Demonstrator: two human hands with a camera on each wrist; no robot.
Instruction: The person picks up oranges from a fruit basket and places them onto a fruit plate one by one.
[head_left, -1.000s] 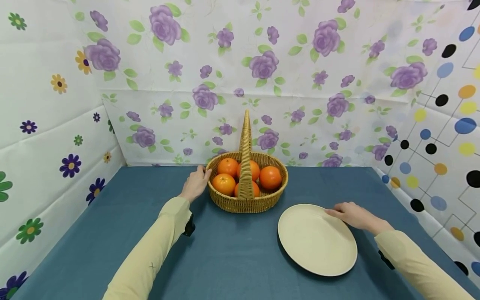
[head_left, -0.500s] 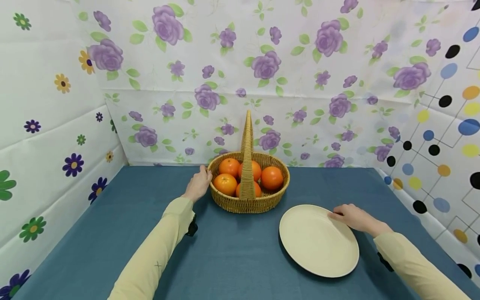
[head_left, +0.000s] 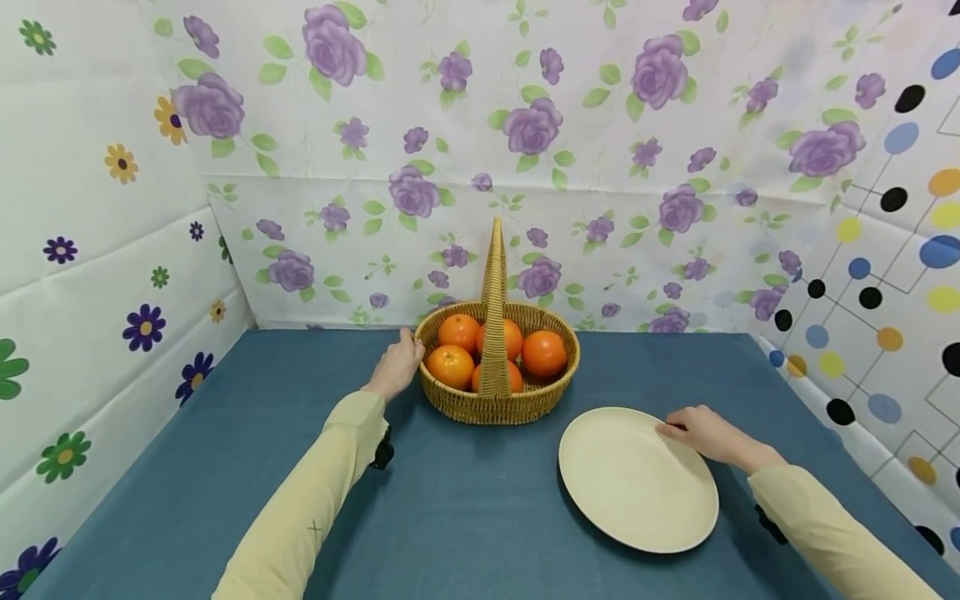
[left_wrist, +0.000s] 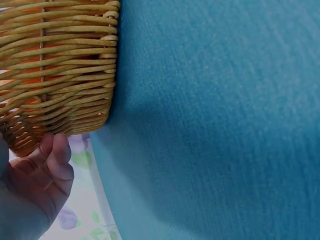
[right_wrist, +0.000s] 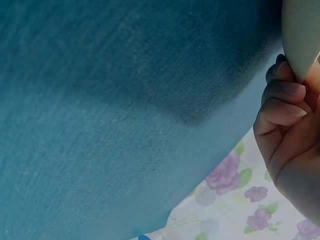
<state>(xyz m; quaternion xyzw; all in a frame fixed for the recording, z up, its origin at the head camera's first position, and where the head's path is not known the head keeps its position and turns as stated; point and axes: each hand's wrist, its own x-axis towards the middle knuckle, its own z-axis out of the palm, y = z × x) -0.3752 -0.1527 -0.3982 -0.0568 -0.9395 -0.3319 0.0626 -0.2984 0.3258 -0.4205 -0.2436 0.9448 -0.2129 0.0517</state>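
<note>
A wicker basket [head_left: 487,410] with a tall arched handle stands toward the back of the table, holding several oranges [head_left: 544,354]. At its left side, my left hand [head_left: 396,365] grips the rim. The left wrist view has the curled fingers of that left hand [left_wrist: 42,182] against the woven wall of the basket [left_wrist: 60,65]. To the front right is a round cream plate [head_left: 637,479]. My right hand [head_left: 711,435] pinches its upper right edge, thumb on top. Seen from the right wrist, the fingers of the right hand [right_wrist: 292,135] curl beneath the plate [right_wrist: 299,30].
Blue cloth [head_left: 465,508] covers the table. A white curtain with purple roses [head_left: 412,193] hangs right behind the basket. Patterned sheets close in the left side [head_left: 97,350] and the dotted right side [head_left: 885,333].
</note>
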